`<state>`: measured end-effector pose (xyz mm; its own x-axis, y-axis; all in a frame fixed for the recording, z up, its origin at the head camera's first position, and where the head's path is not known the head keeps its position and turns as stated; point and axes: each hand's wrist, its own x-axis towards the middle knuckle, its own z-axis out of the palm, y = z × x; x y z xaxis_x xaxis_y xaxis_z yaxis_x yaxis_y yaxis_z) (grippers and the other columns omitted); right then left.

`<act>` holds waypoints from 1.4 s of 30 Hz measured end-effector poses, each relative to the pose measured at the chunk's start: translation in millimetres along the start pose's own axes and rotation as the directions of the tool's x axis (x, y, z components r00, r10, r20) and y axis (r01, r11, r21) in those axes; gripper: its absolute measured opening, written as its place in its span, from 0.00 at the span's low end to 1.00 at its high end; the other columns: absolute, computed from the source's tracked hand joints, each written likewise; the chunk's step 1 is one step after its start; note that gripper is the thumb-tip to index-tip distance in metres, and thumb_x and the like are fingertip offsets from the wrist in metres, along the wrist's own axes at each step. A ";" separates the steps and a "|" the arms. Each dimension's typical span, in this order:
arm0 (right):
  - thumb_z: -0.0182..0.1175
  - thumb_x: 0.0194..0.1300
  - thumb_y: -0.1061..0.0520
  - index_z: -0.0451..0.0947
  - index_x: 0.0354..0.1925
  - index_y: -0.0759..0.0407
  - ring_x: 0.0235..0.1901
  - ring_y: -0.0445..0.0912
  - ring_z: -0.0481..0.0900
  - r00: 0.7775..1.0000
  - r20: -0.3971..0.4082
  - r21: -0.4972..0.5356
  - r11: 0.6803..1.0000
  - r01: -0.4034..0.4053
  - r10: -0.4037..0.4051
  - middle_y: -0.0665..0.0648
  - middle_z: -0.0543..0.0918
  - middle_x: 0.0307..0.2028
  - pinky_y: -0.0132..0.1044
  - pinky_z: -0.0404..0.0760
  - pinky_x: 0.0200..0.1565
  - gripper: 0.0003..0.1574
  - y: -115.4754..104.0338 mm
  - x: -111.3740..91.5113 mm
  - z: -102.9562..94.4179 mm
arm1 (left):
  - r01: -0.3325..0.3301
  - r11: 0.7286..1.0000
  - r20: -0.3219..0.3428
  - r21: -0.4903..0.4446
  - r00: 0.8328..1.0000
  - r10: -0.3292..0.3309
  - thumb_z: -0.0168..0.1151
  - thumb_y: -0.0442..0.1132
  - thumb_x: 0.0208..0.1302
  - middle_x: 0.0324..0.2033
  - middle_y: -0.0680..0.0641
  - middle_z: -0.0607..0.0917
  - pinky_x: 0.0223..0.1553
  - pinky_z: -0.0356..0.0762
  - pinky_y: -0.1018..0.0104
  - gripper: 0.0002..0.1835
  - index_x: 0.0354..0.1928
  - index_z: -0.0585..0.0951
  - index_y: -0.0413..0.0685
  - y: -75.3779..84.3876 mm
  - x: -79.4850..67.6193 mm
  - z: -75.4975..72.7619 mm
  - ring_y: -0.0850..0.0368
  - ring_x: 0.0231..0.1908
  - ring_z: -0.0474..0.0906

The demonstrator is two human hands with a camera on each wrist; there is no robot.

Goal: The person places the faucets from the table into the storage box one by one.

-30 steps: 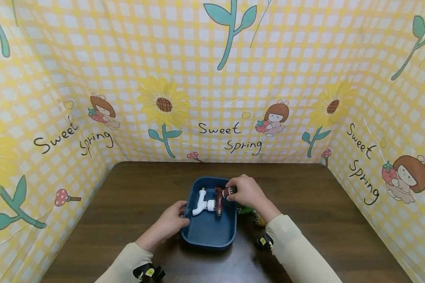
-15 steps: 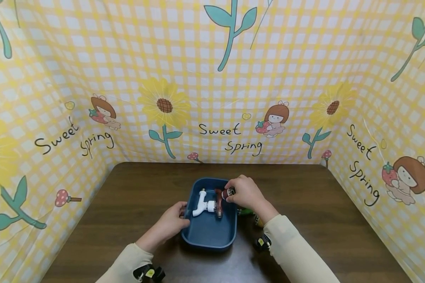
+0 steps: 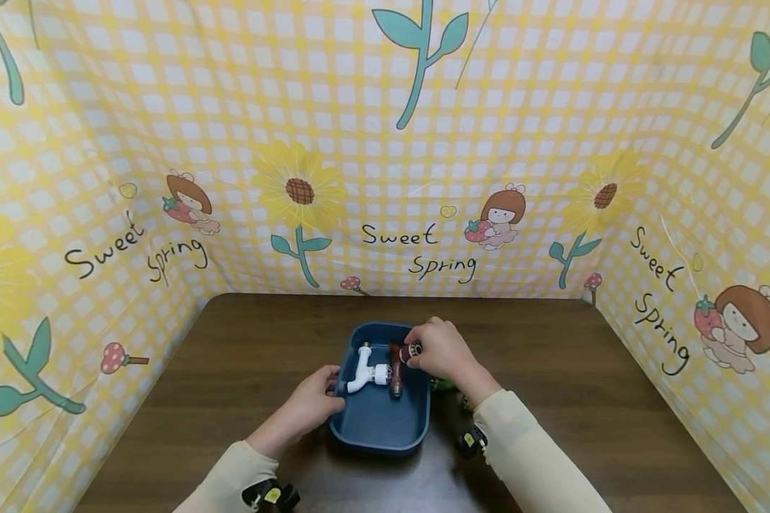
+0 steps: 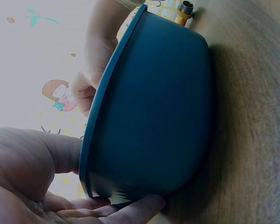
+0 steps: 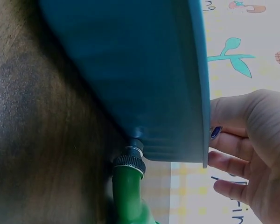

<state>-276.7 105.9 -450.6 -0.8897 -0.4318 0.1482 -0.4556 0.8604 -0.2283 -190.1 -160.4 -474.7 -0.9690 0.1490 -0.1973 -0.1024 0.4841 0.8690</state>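
Observation:
A blue plastic basin (image 3: 380, 422) stands on the table. My left hand (image 3: 308, 400) holds its left wall, thumb over the rim and fingers against the outside, as the left wrist view also shows. Inside the basin lies a white faucet (image 3: 363, 372), its handle pointing right. Beside it, to the right, is a dark red-brown faucet (image 3: 396, 374). My right hand (image 3: 443, 349) reaches over the basin's right rim and grips this brown faucet by its knob end. In the right wrist view the basin wall hides the faucet.
A green faucet (image 5: 127, 186) lies just outside the basin's right wall, partly under my right forearm. A yellow faucet (image 4: 183, 15) lies near it, mostly hidden. Behind the brown wooden table (image 3: 263, 320) hangs a yellow checked cloth (image 3: 385, 157).
My right hand has shifted slightly left with the brown faucet, whose knob end now sits a little lower and further inside the basin. The left hand and basin stay put.

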 end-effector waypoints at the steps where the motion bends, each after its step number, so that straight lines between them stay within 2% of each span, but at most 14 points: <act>1: 0.77 0.55 0.45 0.89 0.47 0.47 0.48 0.48 0.77 1.000 -0.002 -0.005 1.000 0.003 -0.003 0.45 0.90 0.40 0.50 0.73 0.61 0.21 -0.1 0.1 0.3 | 0.001 1.000 0.001 0.001 1.000 -0.001 0.63 0.28 0.61 0.61 0.35 0.80 0.55 0.81 0.45 0.33 0.70 0.67 0.33 0.4 -0.3 -0.1 0.42 0.59 0.78; 19: 0.76 0.56 0.46 0.89 0.47 0.46 0.53 0.49 0.77 1.000 -0.005 -0.046 0.999 0.019 -0.020 0.45 0.89 0.39 0.52 0.71 0.62 0.20 -3.9 -0.7 2.5 | 0.010 1.000 0.002 0.012 1.000 -0.010 0.63 0.29 0.62 0.61 0.35 0.80 0.56 0.81 0.44 0.33 0.70 0.67 0.33 1.3 -0.5 -0.7 0.42 0.58 0.78; 42: 0.76 0.57 0.45 0.88 0.48 0.48 0.49 0.49 0.74 0.992 0.117 -0.076 0.996 0.056 -0.047 0.45 0.89 0.40 0.52 0.69 0.62 0.21 -6.8 4.5 -5.3 | 0.008 1.000 0.006 -0.004 1.000 -0.008 0.63 0.28 0.61 0.60 0.36 0.80 0.54 0.82 0.46 0.33 0.70 0.68 0.34 -0.4 0.6 -0.1 0.44 0.57 0.79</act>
<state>-277.5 99.6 -443.4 -0.8647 -0.5002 0.0449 -0.5011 0.8531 -0.1455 -190.7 -160.6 -475.1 -0.9668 0.1504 -0.2067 -0.1108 0.4822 0.8690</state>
